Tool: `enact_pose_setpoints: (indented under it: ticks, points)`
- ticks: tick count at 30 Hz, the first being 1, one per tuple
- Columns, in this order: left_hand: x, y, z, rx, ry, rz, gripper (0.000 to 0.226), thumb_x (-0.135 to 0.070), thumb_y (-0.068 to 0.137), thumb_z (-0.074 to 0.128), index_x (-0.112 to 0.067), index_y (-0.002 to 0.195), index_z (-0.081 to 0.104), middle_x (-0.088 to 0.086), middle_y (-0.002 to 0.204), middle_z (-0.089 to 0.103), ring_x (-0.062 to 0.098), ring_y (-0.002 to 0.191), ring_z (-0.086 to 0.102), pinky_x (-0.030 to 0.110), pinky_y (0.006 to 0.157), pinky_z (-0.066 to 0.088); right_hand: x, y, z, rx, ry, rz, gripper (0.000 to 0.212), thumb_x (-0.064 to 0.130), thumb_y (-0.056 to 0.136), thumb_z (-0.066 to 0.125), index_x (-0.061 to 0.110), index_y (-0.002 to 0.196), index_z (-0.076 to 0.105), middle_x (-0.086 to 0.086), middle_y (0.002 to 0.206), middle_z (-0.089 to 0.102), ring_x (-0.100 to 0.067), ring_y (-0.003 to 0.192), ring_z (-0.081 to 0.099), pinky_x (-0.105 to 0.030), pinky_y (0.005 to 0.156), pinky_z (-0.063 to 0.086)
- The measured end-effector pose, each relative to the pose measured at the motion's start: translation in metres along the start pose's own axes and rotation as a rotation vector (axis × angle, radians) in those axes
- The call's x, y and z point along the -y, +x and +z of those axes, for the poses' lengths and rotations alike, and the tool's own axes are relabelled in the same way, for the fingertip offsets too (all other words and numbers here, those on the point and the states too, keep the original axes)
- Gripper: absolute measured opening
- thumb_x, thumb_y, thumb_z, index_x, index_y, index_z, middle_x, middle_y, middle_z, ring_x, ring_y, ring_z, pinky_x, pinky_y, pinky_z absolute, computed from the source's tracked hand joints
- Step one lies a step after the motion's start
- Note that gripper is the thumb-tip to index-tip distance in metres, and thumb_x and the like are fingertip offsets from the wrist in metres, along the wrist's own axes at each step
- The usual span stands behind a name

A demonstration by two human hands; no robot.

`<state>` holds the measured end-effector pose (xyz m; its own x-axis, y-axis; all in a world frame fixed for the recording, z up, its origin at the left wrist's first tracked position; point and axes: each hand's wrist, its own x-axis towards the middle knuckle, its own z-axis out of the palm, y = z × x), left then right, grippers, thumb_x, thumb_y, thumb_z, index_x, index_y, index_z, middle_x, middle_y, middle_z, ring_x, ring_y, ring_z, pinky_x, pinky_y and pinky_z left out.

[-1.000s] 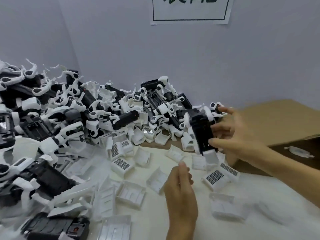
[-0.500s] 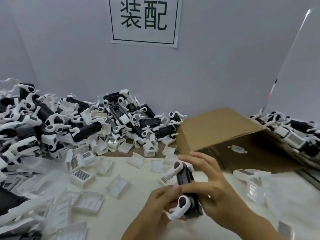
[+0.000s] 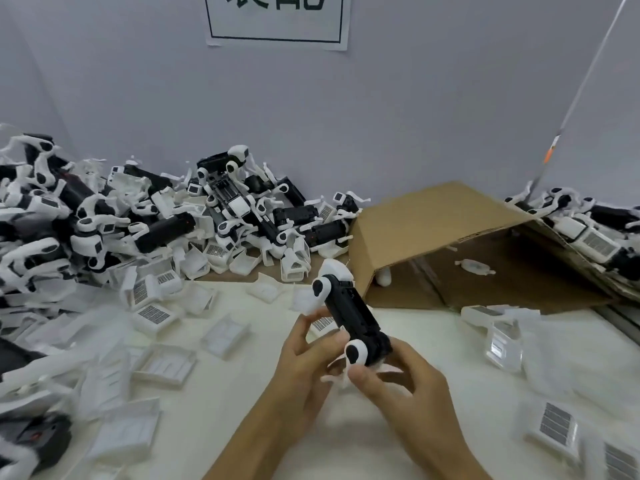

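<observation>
A black plastic assembly with white rounded end pieces stands tilted above the white table, its top leaning away to the left. My right hand grips its lower end from the right, thumb near the white round piece. My left hand holds it from the left, fingers curled against its side. A small white cover part with a grid label lies behind my left fingers, partly hidden.
A big heap of black-and-white assemblies fills the left and back. Loose white covers lie scattered on the table. A tipped cardboard box opens at the right, with more assemblies beyond. A sign hangs on the wall.
My right hand brought the assembly from near the heap down to the table's middle. My left hand rose and took hold of it too. The view swung right.
</observation>
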<state>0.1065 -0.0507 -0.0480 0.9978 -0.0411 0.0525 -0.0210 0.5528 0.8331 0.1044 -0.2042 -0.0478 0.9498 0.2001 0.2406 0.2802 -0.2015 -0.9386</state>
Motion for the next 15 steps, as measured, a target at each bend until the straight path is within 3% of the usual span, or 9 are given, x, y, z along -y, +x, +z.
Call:
enact_pose_setpoints:
  ticks: [4,6,8,12,15]
  points:
    - [0.002,0.002,0.000,0.017,0.055,0.079,0.041,-0.006,0.078,0.068,-0.033,0.109,0.071,0.026,0.115,0.070,0.043,0.103,0.068,0.039,0.081,0.058,-0.004,0.003,0.000,-0.046,0.009,-0.009,0.061,0.072,0.051,0.078,0.055,0.107,0.064,0.027,0.106,0.070,0.001,0.100,0.066,-0.023,0.082,0.054]
    - [0.004,0.001,0.004,0.031,0.080,0.102,0.039,-0.012,0.079,0.072,-0.037,0.109,0.072,0.022,0.114,0.072,0.039,0.104,0.069,0.036,0.082,0.058,-0.004,0.003,0.000,-0.066,0.011,-0.020,0.054,0.069,0.051,0.078,0.061,0.101,0.061,0.027,0.103,0.071,0.000,0.097,0.067,-0.025,0.083,0.054]
    - [0.006,0.001,0.006,0.044,0.084,0.123,0.036,-0.026,0.079,0.075,-0.040,0.112,0.071,0.017,0.115,0.073,0.034,0.108,0.070,0.036,0.088,0.058,-0.003,0.003,-0.001,-0.075,0.027,-0.024,0.053,0.066,0.051,0.079,0.056,0.100,0.062,0.024,0.101,0.072,-0.002,0.096,0.068,-0.027,0.085,0.055]
    - [0.011,0.003,0.007,0.036,0.108,0.125,0.030,-0.034,0.082,0.077,-0.029,0.111,0.074,0.022,0.116,0.072,0.039,0.113,0.068,0.039,0.091,0.057,-0.003,0.003,-0.006,-0.099,-0.059,-0.103,0.055,0.060,0.052,0.081,0.046,0.100,0.058,0.020,0.102,0.069,-0.003,0.101,0.063,-0.009,0.083,0.045]
    - [0.014,0.006,0.001,0.004,0.115,0.129,0.033,-0.034,0.079,0.079,-0.029,0.111,0.074,0.019,0.115,0.073,0.037,0.111,0.069,0.043,0.091,0.057,-0.006,0.003,-0.004,-0.054,-0.043,-0.021,0.065,0.064,0.048,0.079,0.052,0.104,0.049,0.032,0.110,0.062,0.004,0.104,0.059,-0.013,0.084,0.046]
